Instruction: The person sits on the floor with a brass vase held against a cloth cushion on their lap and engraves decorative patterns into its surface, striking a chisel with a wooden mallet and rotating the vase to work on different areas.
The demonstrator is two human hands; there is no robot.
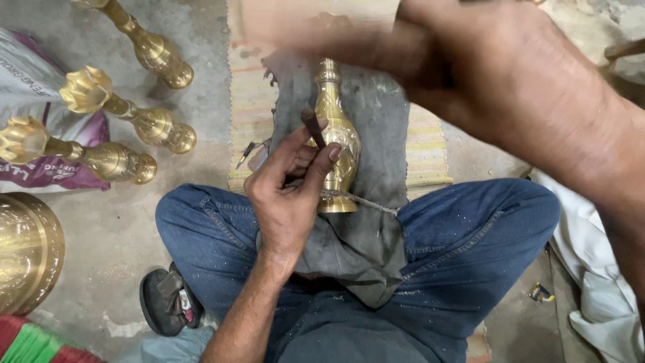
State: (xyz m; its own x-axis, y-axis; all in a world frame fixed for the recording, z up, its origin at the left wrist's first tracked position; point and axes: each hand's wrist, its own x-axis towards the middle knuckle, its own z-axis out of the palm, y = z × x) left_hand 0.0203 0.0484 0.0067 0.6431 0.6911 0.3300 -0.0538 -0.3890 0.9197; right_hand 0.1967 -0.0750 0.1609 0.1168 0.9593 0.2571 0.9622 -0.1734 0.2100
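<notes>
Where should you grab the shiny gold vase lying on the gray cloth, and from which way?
Probably by the narrow neck of the brass vase, coming from above. The vase lies on the gray cloth with its neck pointing away from the person. The neck is slim enough for a grip to close around, and it is bare. The left hand holds a punch tool against the wide belly.

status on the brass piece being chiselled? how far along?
Looks done: three similar brass stems lie set aside on the floor at left. In hand: the left hand holds a punch against the brass vase piece lying on grey cloth between the knees; the right hand is raised and blurred. Part of the body shows relief pattern; how much of this piece is left cannot be told.
</notes>
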